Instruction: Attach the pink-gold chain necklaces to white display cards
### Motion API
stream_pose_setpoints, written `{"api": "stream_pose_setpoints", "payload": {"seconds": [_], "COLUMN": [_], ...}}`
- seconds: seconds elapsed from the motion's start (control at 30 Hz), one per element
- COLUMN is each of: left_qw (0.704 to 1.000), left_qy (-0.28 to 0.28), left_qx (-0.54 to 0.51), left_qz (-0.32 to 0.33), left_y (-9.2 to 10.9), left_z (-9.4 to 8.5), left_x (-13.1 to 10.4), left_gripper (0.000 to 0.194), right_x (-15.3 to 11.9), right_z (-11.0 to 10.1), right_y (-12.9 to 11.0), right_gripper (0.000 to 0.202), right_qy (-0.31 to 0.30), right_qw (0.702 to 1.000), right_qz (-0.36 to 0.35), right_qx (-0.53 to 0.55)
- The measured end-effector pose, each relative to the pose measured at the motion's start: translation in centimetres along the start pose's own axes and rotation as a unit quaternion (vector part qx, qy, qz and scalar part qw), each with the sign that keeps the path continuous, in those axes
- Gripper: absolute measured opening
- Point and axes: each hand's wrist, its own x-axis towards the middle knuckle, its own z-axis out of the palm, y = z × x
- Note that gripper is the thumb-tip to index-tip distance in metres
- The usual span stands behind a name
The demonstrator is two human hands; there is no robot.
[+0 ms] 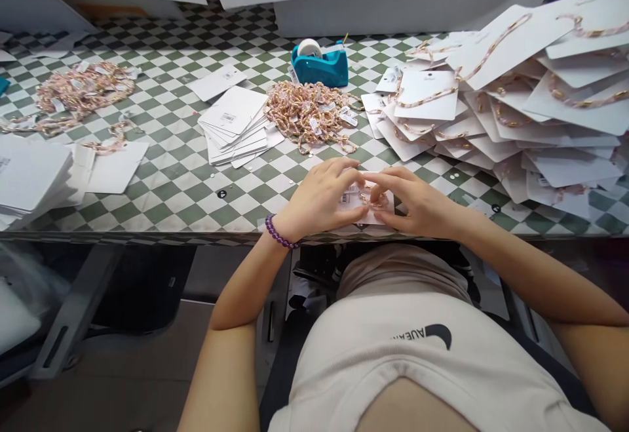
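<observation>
A white display card (346, 206) with a barcode sticker lies flat near the table's front edge, between my two hands. On it is a small bunched pink-and-gold beaded strand (376, 200). My left hand (322, 199), a purple bead bracelet (281, 232) on its wrist, curls around the card's left side with thumb and fingers on it. My right hand (415, 201) comes in from the right, its thumb and fingers bent in a pinch at the strand. The fingers partly hide both card and strand.
Beyond my hands lie a heap of beaded strands (314, 114), a stack of blank cards (233, 120) and a teal tape dispenser (322, 65). Finished-looking cards with strands (515, 111) pile high at right. Another strand heap (86, 91) and white cards (34, 173) are at left.
</observation>
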Motion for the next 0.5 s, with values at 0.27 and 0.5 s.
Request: {"api": "stream_pose_setpoints", "payload": {"seconds": [0.27, 0.5], "left_qw": [0.999, 0.999], "left_qy": [0.039, 0.027], "left_qx": [-0.015, 0.026], "left_qz": [0.008, 0.009], "left_y": [0.6, 0.5], "left_z": [0.5, 0.1], "left_x": [-0.3, -0.7], "left_gripper": [0.033, 0.022], "right_x": [0.1, 0.1], "right_z": [0.6, 0.9], "right_y": [0.7, 1.1], "right_gripper": [0.041, 0.036], "right_qy": [0.029, 0.068], "right_qw": [1.0, 0.996], "right_qz": [0.0, -0.052], "right_qx": [0.004, -0.031]}}
